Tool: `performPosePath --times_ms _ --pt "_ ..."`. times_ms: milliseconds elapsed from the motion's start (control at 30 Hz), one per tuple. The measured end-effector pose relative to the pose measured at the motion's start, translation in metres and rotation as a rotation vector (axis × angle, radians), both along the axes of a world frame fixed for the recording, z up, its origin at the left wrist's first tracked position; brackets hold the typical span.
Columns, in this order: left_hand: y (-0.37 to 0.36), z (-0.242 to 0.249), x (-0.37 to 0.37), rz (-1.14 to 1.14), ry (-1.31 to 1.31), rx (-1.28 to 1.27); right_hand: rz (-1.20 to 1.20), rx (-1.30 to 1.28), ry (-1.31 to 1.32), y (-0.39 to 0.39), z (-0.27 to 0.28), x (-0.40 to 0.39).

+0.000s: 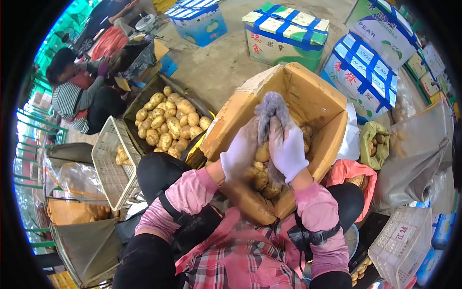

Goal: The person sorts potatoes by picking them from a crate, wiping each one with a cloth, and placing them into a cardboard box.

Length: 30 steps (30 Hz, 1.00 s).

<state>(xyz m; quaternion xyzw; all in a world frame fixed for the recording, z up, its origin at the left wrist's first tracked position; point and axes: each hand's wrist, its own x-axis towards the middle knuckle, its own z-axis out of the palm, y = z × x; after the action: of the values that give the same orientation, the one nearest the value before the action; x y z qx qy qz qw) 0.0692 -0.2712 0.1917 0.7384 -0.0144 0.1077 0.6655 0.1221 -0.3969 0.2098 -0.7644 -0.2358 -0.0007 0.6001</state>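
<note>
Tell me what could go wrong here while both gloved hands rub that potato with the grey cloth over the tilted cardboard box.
1. The brown cardboard box leans on the lap, so its loose potatoes might roll out.
2. The left hand and right hand pinch one tan potato through the grey cloth; it could slip.
3. The dark crate of potatoes and white plastic basket crowd the left knee, risking a knock.

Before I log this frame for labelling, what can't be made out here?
Head view only:
- Potato between the white-gloved left hand and right hand: mostly covered by the grey rag.
- Brown cardboard box: its floor is hidden by the hands and potatoes.
- Green bag: contents too small.
- White plastic basket: cut off by the lens edge.
</note>
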Motion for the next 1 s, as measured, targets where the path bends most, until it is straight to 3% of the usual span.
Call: performPosePath --times_ms 67,100,133,233,300,333,367,433,467,500,533,600,633,767,833,900,967,1000 --pt "0.005 0.015 -0.002 -0.097 0.339 -0.217 -0.204 -0.029 0.017 -0.004 0.002 0.023" --pt "-0.007 0.042 -0.009 -0.176 0.412 -0.571 -0.276 -0.025 0.149 -0.014 0.006 0.033" --pt "-0.007 0.051 -0.008 -0.187 0.403 -0.572 -0.347 -0.016 0.283 -0.022 0.009 0.04" --pt "0.008 0.051 -0.005 -0.203 0.425 -0.658 -0.173 0.095 -0.132 -0.031 0.003 0.036" --pt "0.006 0.03 0.004 -0.055 0.339 -0.791 -0.151 -0.034 -0.371 -0.025 0.013 0.011" --pt "0.003 0.013 0.007 0.017 0.307 -0.851 -0.012 -0.052 -0.441 -0.019 0.018 0.0" --pt "0.002 -0.006 0.003 -0.009 0.115 -0.583 0.135 -0.063 -0.503 -0.013 0.023 -0.012" --pt "0.005 -0.028 -0.003 -0.018 -0.161 -0.17 0.102 -0.246 -0.64 -0.01 0.012 -0.011" --pt "0.007 -0.029 -0.003 -0.084 -0.084 -0.162 0.046 -0.167 -0.553 -0.008 0.0 -0.003" --pt "0.008 -0.03 -0.003 -0.15 -0.005 -0.147 0.073 -0.067 -0.223 -0.01 0.0 0.008" --pt "0.01 -0.031 -0.004 -0.214 0.072 -0.128 0.186 0.249 0.274 -0.011 0.001 0.019" --pt "0.006 0.043 -0.004 -0.556 0.432 -0.736 0.025 -0.107 0.206 -0.03 0.0 0.04" --pt "-0.006 0.05 -0.004 -0.411 0.501 -0.801 0.004 0.03 0.226 -0.028 0.0 0.039" --pt "0.012 0.013 0.0 -0.415 0.677 -1.28 0.05 0.507 0.346 -0.01 0.021 0.007" --pt "0.011 0.005 -0.003 -0.456 0.731 -1.274 0.198 0.472 0.348 -0.012 0.018 -0.001" --pt "0.007 0.0 -0.006 -0.518 0.657 -1.153 0.101 0.228 0.284 -0.018 -0.009 0.013" --pt "-0.008 -0.014 -0.003 -0.177 0.346 -0.496 -0.037 0.012 0.096 -0.018 -0.018 0.017" --pt "-0.016 -0.02 0.002 -0.007 0.175 -0.167 -0.093 -0.073 0.137 -0.019 -0.016 0.022"
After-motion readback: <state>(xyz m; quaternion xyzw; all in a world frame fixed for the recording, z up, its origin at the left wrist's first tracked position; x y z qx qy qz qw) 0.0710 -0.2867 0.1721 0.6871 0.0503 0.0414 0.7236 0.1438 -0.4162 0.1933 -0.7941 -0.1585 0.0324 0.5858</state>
